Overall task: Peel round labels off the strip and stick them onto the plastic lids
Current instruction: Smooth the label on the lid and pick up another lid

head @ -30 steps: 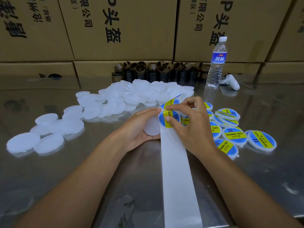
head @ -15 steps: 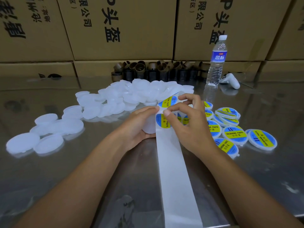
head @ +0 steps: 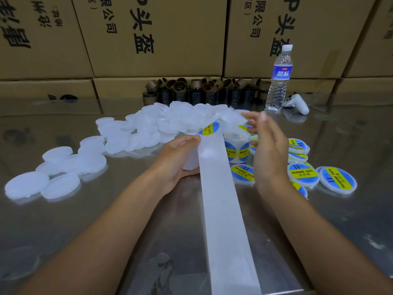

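A white backing strip (head: 223, 209) runs from the label roll (head: 238, 151) toward me. One blue-and-yellow round label (head: 209, 128) sits at the strip's far end. My left hand (head: 176, 160) grips a bare white plastic lid (head: 189, 160) partly under the strip's left edge, thumb tip at that edge. My right hand (head: 270, 152) is raised to the right of the roll, its fingers blurred and spread. A scrap of blue and yellow shows just below its fingertips; I cannot tell whether it is a held label.
A heap of bare white lids (head: 148, 128) spreads left and behind the hands. Labelled lids (head: 338, 179) lie at the right. A water bottle (head: 279, 79), a white controller (head: 296, 103) and brown cardboard cores (head: 202, 90) stand before stacked cartons (head: 148, 39).
The near label that my right hand pinched is gone from the strip, which is now blank there. My right hand has lifted up and to the right, off the strip.
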Demonstrator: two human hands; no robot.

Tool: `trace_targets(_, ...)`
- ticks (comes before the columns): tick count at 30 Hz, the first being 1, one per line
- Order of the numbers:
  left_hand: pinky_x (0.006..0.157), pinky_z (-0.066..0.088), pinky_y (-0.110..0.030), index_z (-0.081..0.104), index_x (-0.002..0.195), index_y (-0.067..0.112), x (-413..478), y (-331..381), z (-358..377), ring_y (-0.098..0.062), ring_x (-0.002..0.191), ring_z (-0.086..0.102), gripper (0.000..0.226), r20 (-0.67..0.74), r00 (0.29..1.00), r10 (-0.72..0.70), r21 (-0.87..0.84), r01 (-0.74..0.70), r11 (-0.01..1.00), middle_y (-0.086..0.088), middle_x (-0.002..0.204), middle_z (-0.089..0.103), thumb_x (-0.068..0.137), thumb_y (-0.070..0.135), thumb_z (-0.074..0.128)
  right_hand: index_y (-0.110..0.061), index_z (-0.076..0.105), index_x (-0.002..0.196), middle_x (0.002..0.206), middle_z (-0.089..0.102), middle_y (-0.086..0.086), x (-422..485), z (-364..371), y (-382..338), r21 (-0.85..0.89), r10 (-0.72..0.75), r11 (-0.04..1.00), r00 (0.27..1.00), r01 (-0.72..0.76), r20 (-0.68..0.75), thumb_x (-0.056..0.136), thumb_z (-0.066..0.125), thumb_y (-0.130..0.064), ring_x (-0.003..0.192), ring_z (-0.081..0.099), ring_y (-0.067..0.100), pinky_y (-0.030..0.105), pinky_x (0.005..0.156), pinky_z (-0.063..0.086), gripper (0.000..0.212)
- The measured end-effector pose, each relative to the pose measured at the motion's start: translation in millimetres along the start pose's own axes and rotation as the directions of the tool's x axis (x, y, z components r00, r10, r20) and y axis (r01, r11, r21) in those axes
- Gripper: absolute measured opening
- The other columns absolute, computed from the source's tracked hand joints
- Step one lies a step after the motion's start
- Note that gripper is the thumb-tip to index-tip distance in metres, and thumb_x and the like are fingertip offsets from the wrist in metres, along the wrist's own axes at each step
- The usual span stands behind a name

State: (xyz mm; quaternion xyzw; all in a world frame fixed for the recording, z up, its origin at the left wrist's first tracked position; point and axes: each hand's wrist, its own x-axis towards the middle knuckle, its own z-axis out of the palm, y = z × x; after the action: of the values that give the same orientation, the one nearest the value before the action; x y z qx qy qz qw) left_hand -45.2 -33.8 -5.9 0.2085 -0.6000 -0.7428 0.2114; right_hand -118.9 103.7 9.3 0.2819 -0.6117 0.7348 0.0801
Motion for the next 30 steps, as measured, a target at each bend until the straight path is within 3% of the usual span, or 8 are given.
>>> trace_targets(2, 0.079, 0.058, -0.038, 0.066, 0.109, 0.008, 0, 0, 0, -0.027, 0.108, 0.065, 0.023, -0.002, 1.000, 0.002, -0.002, -0.002, 1.000, -0.012, 0.118, 0.067, 0.095, 0.025, 0.057, -0.050, 0.054, 0.114, 0.115, 0.055, -0.010, -7, 2, 1, -0.077, -0.163, 0.982, 0.980, 0.173, 0.112, 0.091, 0.042, -0.039, 0.098, 0.056, -0.002, 0.016, 0.088, 0.041, 0.028)
trace_targets(5, 0.078, 0.058, -0.038, 0.067, 0.106, 0.010, 0, -1, 0, -0.027, 0.106, 0.066, 0.020, -0.004, 1.000, 0.013, -0.003, -0.013, 1.000, -0.011, 0.115, 0.069, 0.096, 0.024, 0.056, -0.054, 0.028, 0.136, 0.118, 0.050, -0.021, -12, 4, 8, -0.162, -0.285, 0.923, 0.903, 0.349, 0.321, 0.091, 0.048, -0.039, 0.103, 0.055, -0.006, 0.019, 0.093, 0.041, 0.051)
trace_targets(9, 0.078, 0.058, -0.037, 0.068, 0.106, 0.011, 0, -1, 0, -0.026, 0.104, 0.067, 0.021, 0.005, 0.999, 0.034, 0.011, -0.034, 0.999, -0.008, 0.110, 0.071, 0.097, 0.025, 0.055, -0.068, 0.011, 0.134, 0.124, 0.054, -0.023, -15, 4, 11, -0.167, -0.207, 0.938, 0.877, 0.304, 0.433, 0.086, 0.049, -0.052, 0.104, 0.059, -0.008, 0.028, 0.094, 0.045, 0.063)
trace_targets(14, 0.081, 0.058, -0.038, 0.068, 0.105, 0.012, 0, 0, 1, -0.024, 0.100, 0.068, 0.025, -0.002, 1.000, 0.031, 0.000, -0.031, 1.000, -0.009, 0.111, 0.071, 0.097, 0.031, 0.054, -0.070, -0.002, 0.132, 0.134, 0.046, -0.018, -13, 4, 14, -0.212, -0.100, 0.950, 0.868, 0.228, 0.486, 0.085, 0.048, -0.057, 0.109, 0.055, -0.011, 0.038, 0.102, 0.043, 0.070)
trace_targets(18, 0.067, 0.060, -0.033, 0.067, 0.095, 0.014, 1, 2, 0, -0.019, 0.084, 0.069, 0.029, -0.063, 0.998, 0.006, -0.084, -0.011, 0.996, -0.008, 0.103, 0.070, 0.100, 0.034, 0.047, -0.069, -0.009, 0.131, 0.144, 0.037, -0.016, -14, 5, 16, -0.246, -0.018, 0.952, 0.836, 0.183, 0.548, 0.087, 0.047, -0.057, 0.119, 0.050, -0.004, 0.037, 0.107, 0.038, 0.073)
trace_targets(23, 0.079, 0.055, -0.039, 0.064, 0.096, 0.015, 3, 5, -4, -0.019, 0.079, 0.065, 0.031, -0.170, 0.985, -0.031, -0.190, -0.002, 0.982, -0.010, 0.095, 0.066, 0.101, 0.036, 0.042, -0.065, -0.015, 0.133, 0.152, 0.028, -0.012, -16, 5, 22, -0.307, 0.060, 0.938, 0.798, 0.161, 0.600, 0.078, 0.038, -0.069, 0.132, 0.040, 0.005, 0.031, 0.104, 0.031, 0.077)
trace_targets(27, 0.061, 0.057, -0.035, 0.063, 0.099, 0.012, 3, 6, -6, -0.021, 0.071, 0.069, 0.036, -0.061, 0.996, -0.071, -0.398, 0.041, 0.917, -0.011, 0.092, 0.068, 0.101, 0.038, 0.039, -0.066, -0.015, 0.132, 0.151, 0.029, -0.011, -16, 4, 23, -0.323, 0.073, 0.933, 0.797, 0.158, 0.600, 0.076, 0.036, -0.072, 0.133, 0.041, 0.009, 0.037, 0.108, 0.032, 0.076)
trace_targets(30, 0.058, 0.059, -0.036, 0.062, 0.102, 0.009, 3, 5, -3, -0.026, 0.071, 0.071, 0.041, 0.055, 0.996, -0.075, -0.486, 0.092, 0.869, -0.014, 0.089, 0.072, 0.101, 0.041, 0.038, -0.065, -0.014, 0.133, 0.146, 0.038, -0.004, -14, 5, 26, -0.352, 0.096, 0.925, 0.810, 0.142, 0.579, 0.083, 0.036, -0.068, 0.117, 0.055, 0.011, 0.036, 0.103, 0.036, 0.071)
